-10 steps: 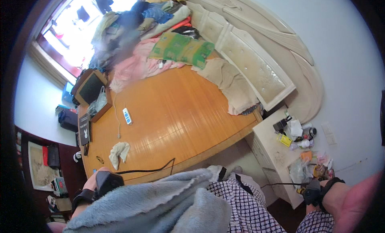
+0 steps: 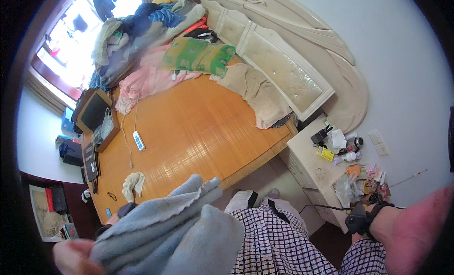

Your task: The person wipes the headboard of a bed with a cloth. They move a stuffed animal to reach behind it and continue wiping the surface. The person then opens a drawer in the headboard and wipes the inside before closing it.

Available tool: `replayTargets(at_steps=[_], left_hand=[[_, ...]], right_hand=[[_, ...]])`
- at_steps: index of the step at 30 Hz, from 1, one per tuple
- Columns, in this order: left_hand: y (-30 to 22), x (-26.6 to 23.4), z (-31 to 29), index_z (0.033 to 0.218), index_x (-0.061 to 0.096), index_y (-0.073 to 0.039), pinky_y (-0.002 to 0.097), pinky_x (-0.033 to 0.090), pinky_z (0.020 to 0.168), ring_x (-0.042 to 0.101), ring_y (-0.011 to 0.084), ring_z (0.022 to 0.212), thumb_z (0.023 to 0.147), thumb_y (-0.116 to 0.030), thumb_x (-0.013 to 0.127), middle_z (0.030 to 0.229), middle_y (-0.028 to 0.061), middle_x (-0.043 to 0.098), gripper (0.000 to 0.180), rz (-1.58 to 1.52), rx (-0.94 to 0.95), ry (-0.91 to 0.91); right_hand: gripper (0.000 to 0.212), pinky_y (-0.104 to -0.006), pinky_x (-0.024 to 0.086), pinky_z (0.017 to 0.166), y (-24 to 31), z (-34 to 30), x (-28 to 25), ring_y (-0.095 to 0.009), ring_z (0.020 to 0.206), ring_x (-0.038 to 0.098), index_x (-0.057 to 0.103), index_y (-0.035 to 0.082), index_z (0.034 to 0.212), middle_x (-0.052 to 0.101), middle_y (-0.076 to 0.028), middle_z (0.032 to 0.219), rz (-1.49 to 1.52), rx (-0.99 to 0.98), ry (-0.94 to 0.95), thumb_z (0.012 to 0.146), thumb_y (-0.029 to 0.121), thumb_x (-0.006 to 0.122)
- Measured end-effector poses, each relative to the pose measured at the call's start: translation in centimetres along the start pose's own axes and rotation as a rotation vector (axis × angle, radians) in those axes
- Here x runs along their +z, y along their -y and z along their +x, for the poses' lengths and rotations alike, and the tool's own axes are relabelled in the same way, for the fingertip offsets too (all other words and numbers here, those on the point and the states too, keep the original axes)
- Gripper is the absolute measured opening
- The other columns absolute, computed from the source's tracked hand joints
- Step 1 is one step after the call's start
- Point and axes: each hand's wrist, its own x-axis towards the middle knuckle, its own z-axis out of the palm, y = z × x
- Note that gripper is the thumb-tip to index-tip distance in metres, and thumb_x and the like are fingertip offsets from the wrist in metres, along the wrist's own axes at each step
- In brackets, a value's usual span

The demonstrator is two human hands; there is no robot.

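A thick grey-blue fleece cloth [image 2: 161, 227] hangs in loose folds across the lower left, close in front of me. My left hand [image 2: 77, 257], blurred, grips it at the lower left edge, with the fingers only partly showing. A black device [image 2: 125, 209] on a wrist strap pokes out behind the cloth. On the far right is my right hand [image 2: 418, 235], large, blurred and partly cut off by the picture's dark rim. Its fingers cannot be made out, and no cloth shows at it. Another black device [image 2: 357, 222] is strapped at that wrist.
Ahead is an orange-brown bed surface [image 2: 189, 128] with a power strip [image 2: 138, 141] and a small white cloth [image 2: 134, 186]. Clothes [image 2: 127, 43] pile up at its far end by the window. A cluttered white bedside cabinet [image 2: 302, 145] stands right, beside the headboard [image 2: 283, 67].
The fleece cloth has shifted left, its upper edge now bunched higher in the middle. My left hand has come further into view at the lower left. The whole scene has slid slightly left.
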Motion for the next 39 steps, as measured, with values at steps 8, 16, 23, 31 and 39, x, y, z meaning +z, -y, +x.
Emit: replayTargets(at_steps=[8, 16, 23, 31, 39], left_hand=[[9.7, 11.5, -4.0, 0.11, 0.074, 0.002, 0.0215, 0.039, 0.044, 0.05, 0.0083, 0.043, 0.081, -0.008, 0.082, 0.05, -0.0002, 0.055, 0.032, -0.084, -0.372, -0.04], [11.0, 22.3, -10.2, 0.115, 0.073, -0.001, 0.0184, 0.039, 0.053, 0.046, -0.0005, 0.059, 0.088, -0.011, 0.08, 0.063, -0.0078, 0.056, 0.03, -0.562, -0.777, -0.037], [13.2, 22.4, -13.7, 0.124, 0.066, 0.004, 0.018, 0.046, 0.065, 0.056, 0.0027, 0.076, 0.095, -0.01, 0.072, 0.089, -0.0022, 0.067, 0.033, -0.918, -0.978, -0.229], [16.4, 21.9, -16.7, 0.115, 0.071, 0.005, 0.0236, 0.053, 0.078, 0.064, 0.009, 0.088, 0.098, -0.014, 0.068, 0.1, 0.0047, 0.072, 0.025, -0.82, -1.104, -0.38], [18.2, 22.9, -19.4, 0.135, 0.056, 0.006, 0.0285, 0.052, 0.092, 0.065, 0.0144, 0.102, 0.089, -0.007, 0.077, 0.115, 0.0095, 0.068, 0.052, -1.018, -1.194, -0.351]], right_hand=[[0.037, -0.0342, 0.055, 0.07, -16.0, -4.7, 10.9, -0.026, 0.077, 0.071, 0.071, -0.002, 0.109, 0.073, -0.011, 0.082, 0.054, 0.454, 0.5, 0.084, 0.024, 0.08], [0.055, -0.0435, 0.047, 0.1, -24.7, -15.1, 21.5, -0.033, 0.122, 0.058, 0.051, 0.006, 0.137, 0.061, -0.02, 0.129, 0.258, 0.691, 0.67, 0.093, 0.034, 0.069], [0.048, -0.0347, 0.051, 0.099, -25.5, -15.7, 21.6, -0.018, 0.116, 0.06, 0.057, 0.003, 0.129, 0.063, -0.006, 0.126, 0.466, 0.853, 0.124, 0.084, -0.001, 0.075], [0.023, -0.029, 0.055, 0.081, -24.9, -14.1, 20.7, -0.012, 0.087, 0.067, 0.071, -0.001, 0.11, 0.073, -0.007, 0.099, 0.711, 1.036, -0.073, 0.1, 0.019, 0.065], [0.033, -0.0349, 0.056, 0.079, -24.1, -11.6, 19.1, -0.023, 0.083, 0.07, 0.062, 0.0, 0.098, 0.069, -0.012, 0.087, 0.766, 0.851, -0.056, 0.107, 0.029, 0.049]])
